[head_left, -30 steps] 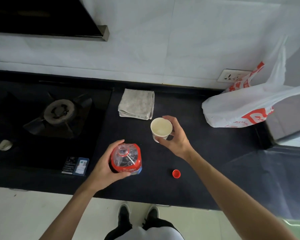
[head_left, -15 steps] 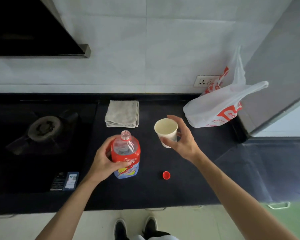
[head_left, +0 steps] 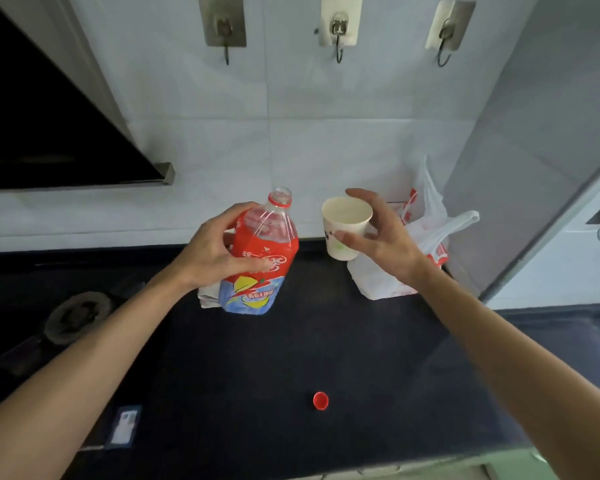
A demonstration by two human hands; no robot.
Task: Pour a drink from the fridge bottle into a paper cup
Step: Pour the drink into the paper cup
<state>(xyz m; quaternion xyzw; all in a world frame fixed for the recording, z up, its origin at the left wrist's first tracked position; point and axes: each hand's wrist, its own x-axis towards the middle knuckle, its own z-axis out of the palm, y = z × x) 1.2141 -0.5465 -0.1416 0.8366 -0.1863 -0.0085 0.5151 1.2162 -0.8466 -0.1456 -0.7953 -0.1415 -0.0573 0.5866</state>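
From my head view, my left hand (head_left: 219, 251) grips the uncapped bottle (head_left: 262, 252) above the counter (head_left: 291, 358); my right hand (head_left: 378, 237) holds the paper cup (head_left: 345, 226) beside its mouth. The red cap (head_left: 320, 400) lies off. I judge pouring remains.

bottle (head_left: 262, 258) in left hand (head_left: 215, 252), above the counter (head_left: 257, 358) | cup (head_left: 345, 230) in right hand (head_left: 385, 242), just right of bottle | bag (head_left: 426, 233) behind cup, on counter | cloth (head_left: 208, 296) behind bottle | cap (head_left: 320, 400) on counter, nearer the viewer | burner (head_left: 78, 315) far left | three hooks (head_left: 338, 32) on wall above
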